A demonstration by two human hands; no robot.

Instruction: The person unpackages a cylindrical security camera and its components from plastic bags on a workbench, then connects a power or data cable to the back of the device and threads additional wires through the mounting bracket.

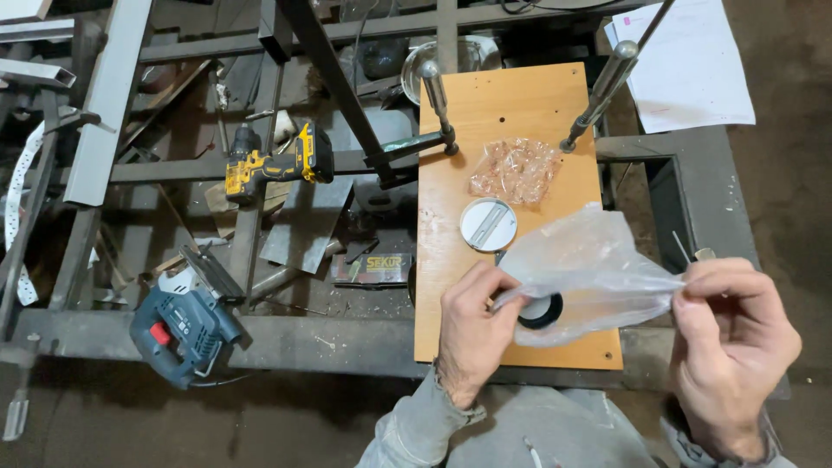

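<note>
A: What do the hands have hold of?

B: A clear plastic bag [589, 273], lower right of the frame. The left hand [475, 325] pinches one edge with fingers curled shut on the film. The right hand [732, 342] pinches the opposite end between thumb and fingertips, the other fingers folded in. The bag is stretched between them, just above the wooden board [485, 156].

A: Anything inside it?

B: I cannot tell. A dark ring [542, 310] shows through the film near the left hand, but whether it sits in the bag or on the board under it is unclear.

A: What else lies on the board?

B: A round metal disc [488, 224] in the middle, and above it a crumpled bag of small copper-coloured pieces [515, 169]. Two metal posts [436, 95] stand near the upper end.

A: How should the bag be handled well?

B: My judgement: keep both pinches close to the rim, so the film does not slip or tear, and hold it low over the board, so anything that drops lands on wood and not among the clutter at left.

A: What clutter?

B: A yellow cordless drill [277, 165] at centre left and a blue jigsaw [184, 325] at lower left, on a steel frame [286, 342]. White paper [693, 69] lies at upper right.
</note>
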